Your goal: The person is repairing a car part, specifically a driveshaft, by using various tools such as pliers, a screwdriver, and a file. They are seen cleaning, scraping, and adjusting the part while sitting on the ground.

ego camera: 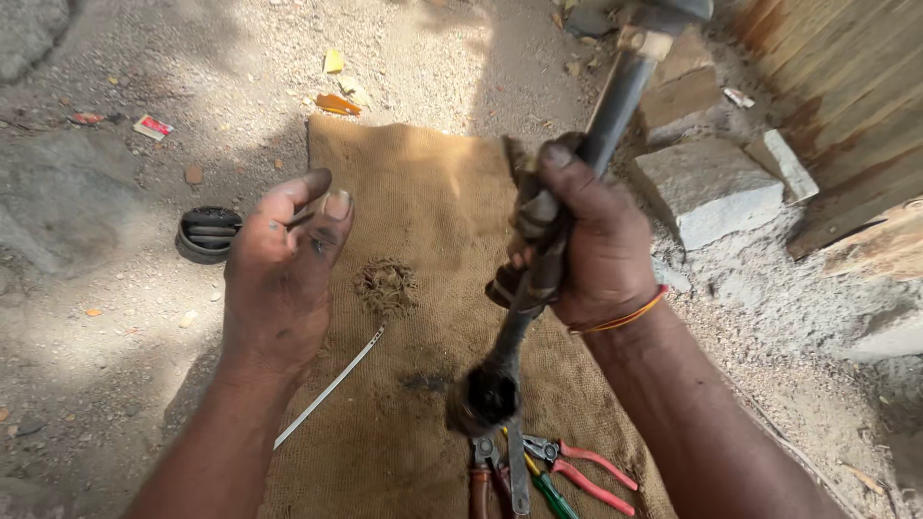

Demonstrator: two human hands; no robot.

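Coarse brown burlap (pixel 423 202) lay spread over gravelly, sandy ground, its weave rough and frayed at a small clump of loose fibres (pixel 386 286) near the middle. The right hand (pixel 591 240), grimy and dark with grease, was clamped tight around a long dark metal shaft (pixel 615 96), with a folded, oily strip of rubbery material pinched against it under the fingers. The shaft ran diagonally from the upper right down toward the lower centre, ending below the fist in a round, blackened socket-like head (pixel 486 399). A thin orange band (pixel 625 315) circled that wrist. The left hand (pixel 284 264) hovered just to the left of the shaft, apart from it, fingers curled narrowly with the thumb and forefinger nipping something small and dark; what it was could not be made out. Beneath the shaft's lower end lay red-handled pliers (pixel 577 471) and other hand tools (pixel 500 476), partly hidden. A slim pale metal strip (pixel 332 387) lay slanted across the cloth's left edge. A round black cap (pixel 209 234) sat on the dirt to the left, and rough grey stone blocks (pixel 711 187) stood to the right
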